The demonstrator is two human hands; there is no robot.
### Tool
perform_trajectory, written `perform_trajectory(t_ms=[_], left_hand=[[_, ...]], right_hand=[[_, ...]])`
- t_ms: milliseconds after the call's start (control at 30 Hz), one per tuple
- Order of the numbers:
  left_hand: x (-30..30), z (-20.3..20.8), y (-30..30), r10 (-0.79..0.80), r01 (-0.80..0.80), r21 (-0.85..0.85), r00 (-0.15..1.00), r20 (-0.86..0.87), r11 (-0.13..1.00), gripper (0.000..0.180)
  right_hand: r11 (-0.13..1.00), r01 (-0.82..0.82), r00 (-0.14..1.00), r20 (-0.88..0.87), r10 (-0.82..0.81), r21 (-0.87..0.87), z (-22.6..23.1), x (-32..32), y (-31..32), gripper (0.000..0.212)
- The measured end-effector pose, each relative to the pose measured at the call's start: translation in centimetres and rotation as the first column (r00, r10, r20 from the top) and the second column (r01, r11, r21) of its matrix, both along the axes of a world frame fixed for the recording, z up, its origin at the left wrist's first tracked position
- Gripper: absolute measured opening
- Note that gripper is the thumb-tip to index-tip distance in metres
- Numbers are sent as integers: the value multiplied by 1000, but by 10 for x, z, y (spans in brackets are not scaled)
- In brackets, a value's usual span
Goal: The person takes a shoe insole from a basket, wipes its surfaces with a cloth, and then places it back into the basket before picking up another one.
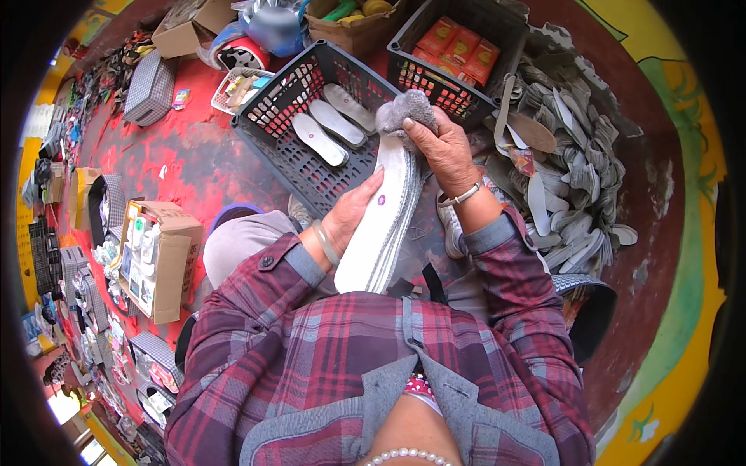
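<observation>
The left hand (352, 213) has its grip clamped on the left edge of a stack of white insoles (379, 206), held slanting in front of the plaid shirt (350, 334). The right hand (449, 154) grips a fluffy grey cloth (400, 116) bunched over the stack's far end. Beyond, three loose insoles (332, 126) lie in a black crate (322, 185); a heap of greyish insoles (571, 175) sits to the right. Farther off, another crate (474, 99) holds orange boxes (458, 48).

"What's hidden?"
"The fingers of my left hand (350, 217), behind the insoles (377, 233); their far tips, under the cloth (400, 116) in my right hand (449, 155)."
"Beyond?"
"Ahead, a blurred blue bundle (275, 29); far left, clutter (116, 361) too small to tell."
</observation>
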State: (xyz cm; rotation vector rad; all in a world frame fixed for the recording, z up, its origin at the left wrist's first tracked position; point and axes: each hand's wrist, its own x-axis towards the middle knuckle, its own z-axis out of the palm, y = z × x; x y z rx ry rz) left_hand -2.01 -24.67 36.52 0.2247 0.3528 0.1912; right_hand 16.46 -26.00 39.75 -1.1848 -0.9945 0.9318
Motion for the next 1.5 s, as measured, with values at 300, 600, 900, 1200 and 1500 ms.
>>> perform_trajectory(t_ms=[300, 600, 900, 1200, 1500], left_hand=[[12, 27, 8, 223, -199, 161, 963, -148, 967, 45], [11, 40, 45, 385, -389, 131, 921, 60, 912, 53], [-9, 38, 74, 572, -563, 155, 820, -17, 812, 53], [-1, 37, 61, 235, -239, 21, 966, 111, 971, 55], [20, 44, 42, 448, -443, 80, 893, -49, 893, 41]], right_hand=[[937, 41, 839, 497, -221, 347, 33, -9, -8, 18], [938, -236, 778, 627, 25, 255, 50, -40, -26, 27], [593, -802, 429, 618, 658, -75, 60, -22, -55, 25], [999, 2, 991, -132, 2, 33, 65, 60, -14, 27], [933, -51, 843, 516, -151, 356, 44, -17, 28, 33]])
